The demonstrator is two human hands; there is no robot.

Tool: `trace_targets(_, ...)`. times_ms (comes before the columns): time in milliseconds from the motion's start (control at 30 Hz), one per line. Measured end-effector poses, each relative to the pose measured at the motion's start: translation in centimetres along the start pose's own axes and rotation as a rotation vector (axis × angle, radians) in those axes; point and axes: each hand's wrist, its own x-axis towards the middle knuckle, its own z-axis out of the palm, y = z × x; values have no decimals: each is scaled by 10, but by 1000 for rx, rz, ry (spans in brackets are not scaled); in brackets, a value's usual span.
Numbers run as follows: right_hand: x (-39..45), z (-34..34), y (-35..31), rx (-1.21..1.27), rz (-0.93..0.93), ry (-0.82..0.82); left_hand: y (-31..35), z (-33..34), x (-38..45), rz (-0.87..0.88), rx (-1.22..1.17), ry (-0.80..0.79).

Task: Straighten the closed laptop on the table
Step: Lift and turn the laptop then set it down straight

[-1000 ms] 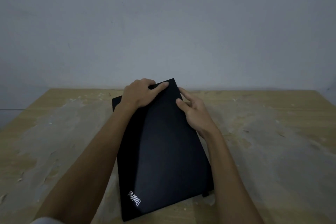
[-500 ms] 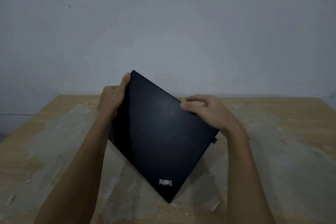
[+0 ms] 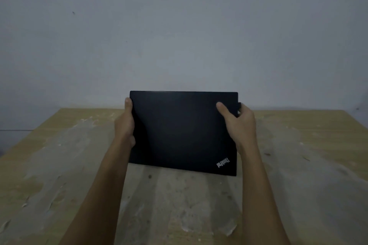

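Observation:
A closed black laptop [image 3: 179, 131] with a white logo at its near right corner is held in front of me, long side across, its far edge raised above the wooden table [image 3: 59, 165]. My left hand [image 3: 125, 123] grips its left edge, thumb on the lid. My right hand [image 3: 239, 123] grips the right edge, thumb on the lid and fingers behind. The near edge looks close to the tabletop; I cannot tell if it touches.
The tabletop is worn wood with pale scuffed patches and paint flecks. A plain grey wall [image 3: 179, 26] rises right behind the table's far edge. The table's left edge [image 3: 23, 141] and right edge run off at the sides.
The laptop has turned from lengthwise, through a diamond pose, to lying across with its edges square to me. Both hands have shifted to its left and right sides, and it is lifted.

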Motion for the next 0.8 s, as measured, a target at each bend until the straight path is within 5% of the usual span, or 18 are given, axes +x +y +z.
trace_targets(400,21,-43,26,-88,61,181,-43,20,-13,371,346,-191)
trace_targets(800,42,-46,55,-244,152,203,-68,30,-7,448,522,-125)
